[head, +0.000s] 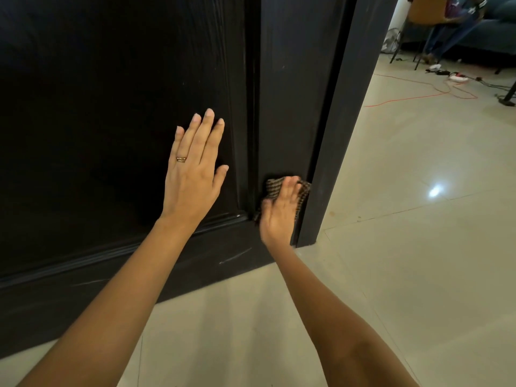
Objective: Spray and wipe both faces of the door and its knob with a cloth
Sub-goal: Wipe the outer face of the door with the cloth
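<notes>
A dark, nearly black panelled door fills the left and middle of the view, its lower edge just above the floor. My left hand lies flat on the door's inset panel, fingers straight and together, a ring on one finger. My right hand presses a brown checked cloth against the door's lower right stile, close to the door's edge. The hand is blurred. The knob and any spray bottle are out of view.
Glossy beige floor tiles spread to the right and below. Through the opening at the top right I see a seated person's legs, a chair, a fan, and orange and black cables on the floor.
</notes>
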